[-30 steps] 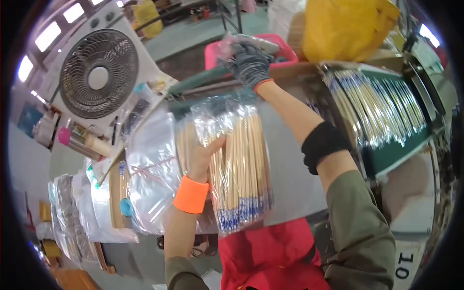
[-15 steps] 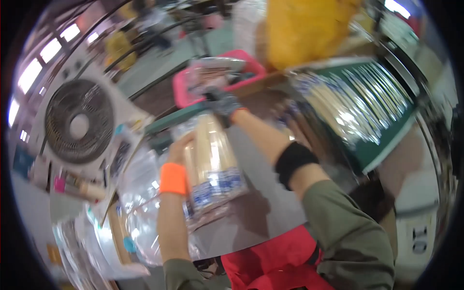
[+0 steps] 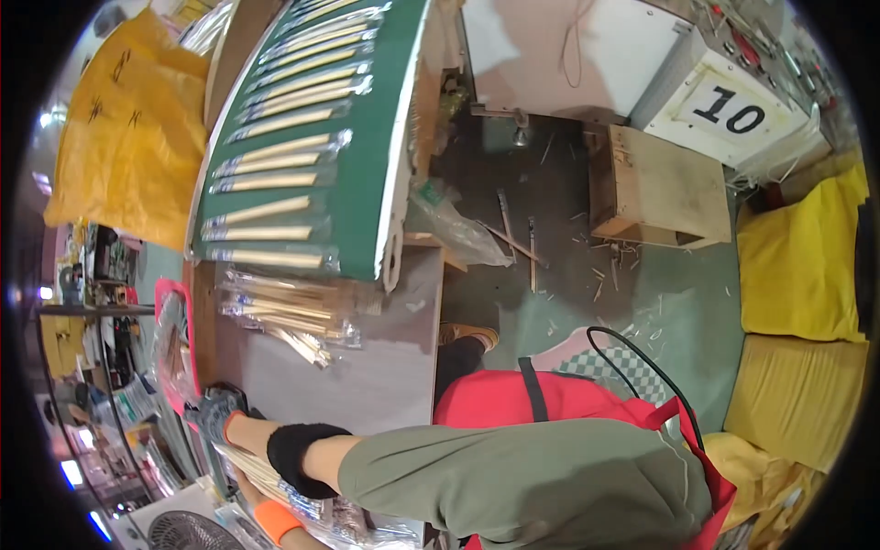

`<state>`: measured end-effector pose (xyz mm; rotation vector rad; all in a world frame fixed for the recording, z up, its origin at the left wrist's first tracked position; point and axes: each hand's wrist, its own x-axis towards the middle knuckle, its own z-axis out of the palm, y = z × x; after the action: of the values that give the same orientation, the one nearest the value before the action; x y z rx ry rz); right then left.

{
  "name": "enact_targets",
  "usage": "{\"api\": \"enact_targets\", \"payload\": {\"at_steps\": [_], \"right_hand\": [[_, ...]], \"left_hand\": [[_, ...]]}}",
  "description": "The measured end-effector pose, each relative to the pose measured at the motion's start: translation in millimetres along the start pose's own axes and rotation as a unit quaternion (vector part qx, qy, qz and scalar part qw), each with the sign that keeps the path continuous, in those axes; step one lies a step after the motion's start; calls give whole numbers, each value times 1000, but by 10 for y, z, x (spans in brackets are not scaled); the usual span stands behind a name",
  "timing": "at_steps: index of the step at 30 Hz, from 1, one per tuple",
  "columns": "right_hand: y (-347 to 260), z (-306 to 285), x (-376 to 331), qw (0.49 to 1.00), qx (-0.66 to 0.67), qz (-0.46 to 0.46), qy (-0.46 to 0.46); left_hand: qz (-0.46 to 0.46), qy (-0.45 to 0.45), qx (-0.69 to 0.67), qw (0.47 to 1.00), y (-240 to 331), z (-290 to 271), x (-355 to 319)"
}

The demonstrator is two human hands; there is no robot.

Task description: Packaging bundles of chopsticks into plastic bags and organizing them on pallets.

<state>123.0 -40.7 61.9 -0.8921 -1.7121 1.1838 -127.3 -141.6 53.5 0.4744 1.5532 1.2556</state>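
A clear bag of wooden chopsticks (image 3: 252, 467) with blue-printed wrappers lies at the lower left of the worktable. My left hand (image 3: 246, 488), bare with an orange wristband, grips the bag's side; my right forearm hides part of both. Beyond the bag's top end is my right hand (image 3: 218, 414), in a grey glove, close to a pink basket (image 3: 192, 344) and a dark object. Its fingers are too small and blurred to read. Several loose wrapped chopsticks (image 3: 289, 316) are heaped on the grey table (image 3: 380, 362), below a green conveyor belt (image 3: 362, 197) carrying rows of wrapped pairs.
A yellow sack (image 3: 128, 137) stands left of the belt. On the right are a wooden box (image 3: 674, 188), a white machine cabinet (image 3: 710, 105) and another yellow sack (image 3: 797, 266). Stray sticks and scraps litter the green floor (image 3: 559, 293). A fan (image 3: 188, 532) shows at the bottom left.
My view has swung far to the right, so the belt now appears at the upper left and the floor is visible. Both hands stay around the chopstick bag's end of the table.
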Motion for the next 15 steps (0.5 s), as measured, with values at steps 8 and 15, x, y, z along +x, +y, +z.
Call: {"api": "enact_targets", "payload": {"at_steps": [8,15], "right_hand": [[224,-65,-819,998,21,56,-34],[550,292,-1782,1000,4,-10,26]], "left_hand": [[79,-13,139,987,-536,853,-546],[135,-22,251,958,-839,1201,-626]]}}
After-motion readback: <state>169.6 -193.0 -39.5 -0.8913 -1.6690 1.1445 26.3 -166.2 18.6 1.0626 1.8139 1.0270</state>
